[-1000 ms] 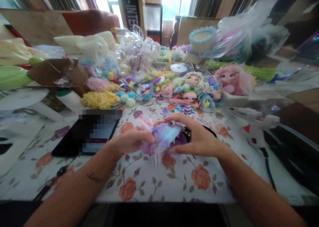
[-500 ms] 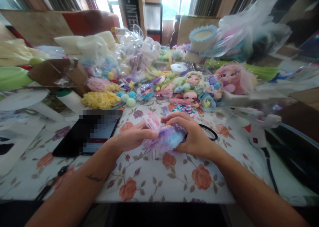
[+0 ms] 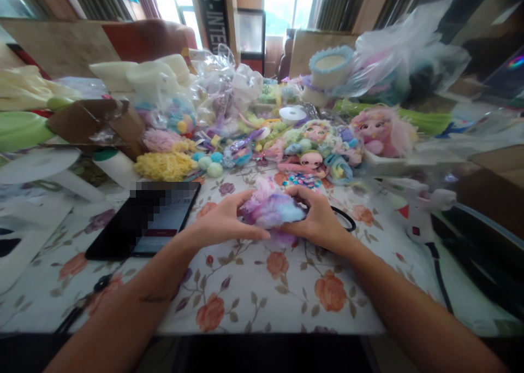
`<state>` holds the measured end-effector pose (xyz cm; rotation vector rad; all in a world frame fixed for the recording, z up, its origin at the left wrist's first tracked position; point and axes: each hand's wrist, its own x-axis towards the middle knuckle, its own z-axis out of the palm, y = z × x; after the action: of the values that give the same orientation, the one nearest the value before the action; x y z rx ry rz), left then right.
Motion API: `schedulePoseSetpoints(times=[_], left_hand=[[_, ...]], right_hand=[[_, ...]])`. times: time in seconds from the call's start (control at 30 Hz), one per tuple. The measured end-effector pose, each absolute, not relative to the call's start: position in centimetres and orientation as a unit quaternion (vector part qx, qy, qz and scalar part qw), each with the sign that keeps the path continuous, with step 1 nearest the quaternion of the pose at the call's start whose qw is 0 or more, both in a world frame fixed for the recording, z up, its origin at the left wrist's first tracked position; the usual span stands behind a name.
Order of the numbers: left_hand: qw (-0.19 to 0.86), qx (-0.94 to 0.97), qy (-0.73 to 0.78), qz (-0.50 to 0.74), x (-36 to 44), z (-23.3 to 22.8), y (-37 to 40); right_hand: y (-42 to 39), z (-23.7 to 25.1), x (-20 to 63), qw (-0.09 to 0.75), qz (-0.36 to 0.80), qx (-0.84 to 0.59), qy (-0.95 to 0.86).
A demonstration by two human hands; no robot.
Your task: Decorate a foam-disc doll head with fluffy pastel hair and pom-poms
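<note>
Where the two hands meet at the centre of the frame, one fluffy tuft [image 3: 271,209] in lilac, pink and pale blue sits just above the floral tablecloth [image 3: 262,296]. One left hand [image 3: 223,225] cups it from the left, its thumb laid along the underside and its fingers curled up against the near side, close together. One right hand [image 3: 317,220] closes on it from the right, fingers bent over the top and pressed into the fluff (whether anything lies inside the tuft cannot be told). Just behind the right hand a black loop [image 3: 344,220] lies on the cloth, partly hidden by the wrist. To the left of centre lies one dark tablet [image 3: 143,220], flat, its screen partly blurred. Above the hands, in the middle of the frame, two doll heads [image 3: 313,157] with pastel hair lie among beads and ribbons, and one pink plush doll [image 3: 379,130] sits to their right. Left of them are three small pompoms [image 3: 208,163] in blue and green beside one yellow fluffy heap [image 3: 164,165]. One white ribbon spool [image 3: 292,113] stands further back, and one white glue gun [image 3: 421,203] lies at the right edge of the cloth.
</note>
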<state>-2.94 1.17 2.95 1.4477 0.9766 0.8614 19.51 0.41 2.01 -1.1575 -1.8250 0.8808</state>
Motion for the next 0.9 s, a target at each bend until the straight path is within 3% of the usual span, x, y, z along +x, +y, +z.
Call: schedulePoseSetpoints(times=[0.13,0.3,0.43,0.53,0.6,0.77,0.9], left_hand=[[0.453,0.662,0.437,0.407,-2.5,2.7,0.7],[0.418,0.662,0.463,0.415,-2.6,3.0,0.3],[0.493,0.622,0.456,0.402,-2.8,3.6,0.5],[0.573,0.519,0.419,0.476,-2.9,4.0,1.1],[0.605,0.429,0.404,0.536,-3.1,4.3,1.6],[0.653,0.253,0.4,0.592,-3.6,4.8,2.8],[0.672,0.189,0.387,0.602,-3.5,4.5,3.1]], right_hand=[[0.1,2.0,19.2,0.437,0.351,-0.447,-0.697],[-0.5,1.6,18.4,0.488,0.294,-0.422,-0.705],[-0.2,2.4,18.9,0.47,0.28,-0.404,-0.733],[0.7,3.9,21.4,0.45,0.27,-0.422,-0.739],[1.2,4.8,23.6,0.397,0.272,-0.48,-0.733],[1.7,5.1,26.4,0.071,0.274,-0.535,-0.796],[1.6,4.5,25.7,0.025,0.213,-0.543,-0.812]])
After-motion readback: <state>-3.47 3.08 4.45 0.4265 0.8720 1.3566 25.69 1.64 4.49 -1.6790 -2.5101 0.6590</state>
